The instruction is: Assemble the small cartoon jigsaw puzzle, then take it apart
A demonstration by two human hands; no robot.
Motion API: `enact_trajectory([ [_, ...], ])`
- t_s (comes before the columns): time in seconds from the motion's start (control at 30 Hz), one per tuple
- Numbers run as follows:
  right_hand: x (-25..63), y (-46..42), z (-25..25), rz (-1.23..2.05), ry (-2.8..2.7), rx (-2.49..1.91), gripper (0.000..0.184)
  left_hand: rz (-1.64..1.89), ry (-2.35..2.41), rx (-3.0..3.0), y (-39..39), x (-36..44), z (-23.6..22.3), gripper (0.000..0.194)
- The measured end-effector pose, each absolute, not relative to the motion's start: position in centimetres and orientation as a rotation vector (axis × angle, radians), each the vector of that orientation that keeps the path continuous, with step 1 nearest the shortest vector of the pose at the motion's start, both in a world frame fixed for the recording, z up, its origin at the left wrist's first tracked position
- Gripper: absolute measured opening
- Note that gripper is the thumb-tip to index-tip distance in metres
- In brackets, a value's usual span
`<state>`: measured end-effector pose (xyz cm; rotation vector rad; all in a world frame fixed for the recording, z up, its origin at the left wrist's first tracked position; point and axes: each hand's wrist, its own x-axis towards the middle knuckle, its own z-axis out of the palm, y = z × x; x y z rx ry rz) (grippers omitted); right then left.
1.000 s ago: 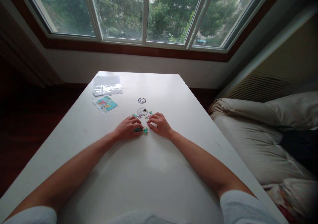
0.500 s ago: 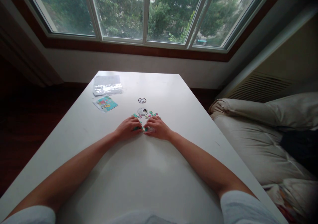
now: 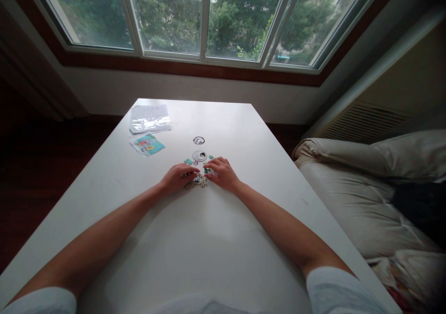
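Observation:
Small jigsaw pieces (image 3: pixel 200 181), mostly pale with some green and pink, lie in a loose heap on the white table. My left hand (image 3: pixel 177 176) curves round some pieces at the heap's left side, its fingertips and thumb towards the middle. Opposite it, my right hand (image 3: pixel 223 173) is curled with green pieces showing between fingers and thumb. The palms hide part of the heap. Just beyond the hands lies a round, pale disc with a dark spot (image 3: pixel 200 156). More green and pink pieces are scattered beside it.
A second round disc (image 3: pixel 199 140) lies farther off. At the left are a colourful picture card (image 3: pixel 149 145) and a clear plastic bag (image 3: pixel 150 119). The white table (image 3: pixel 195 249) reaches towards the window. A beige sofa (image 3: pixel 348 207) stands along its right side.
My hands have drawn apart a little; the right one moved slightly up and right. Pale pieces between and below the hands now show, where the fingers nearly met before.

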<state>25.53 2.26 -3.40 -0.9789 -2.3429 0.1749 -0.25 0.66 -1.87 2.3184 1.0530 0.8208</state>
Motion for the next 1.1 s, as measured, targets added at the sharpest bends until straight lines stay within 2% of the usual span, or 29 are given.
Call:
enact_trajectory([
  [0.3,25.6,2.2,-3.3,0.189,-2.320,-0.986,0.013,0.886,1.176,2.282,1.0,-0.8,-1.6,0.029],
  [0.53,25.5,2.5,-3.8,0.174,-2.433,-0.861,0.025,0.974,1.529,2.128,2.6,-2.6,-2.3,0.033],
  [0.77,25.7,2.5,-3.8,0.184,-2.361,-0.913,0.016,0.920,1.830,2.144,3.5,-3.9,-2.7,0.017],
  [0.93,25.7,2.5,-3.8,0.169,-2.325,-0.947,0.017,0.914,1.765,2.289,3.5,-4.1,-2.7,0.015],
  [1.1,25.3,1.5,-2.7,0.212,-2.437,-0.771,0.025,0.926,1.735,2.322,4.0,-4.4,-3.2,0.018],
])
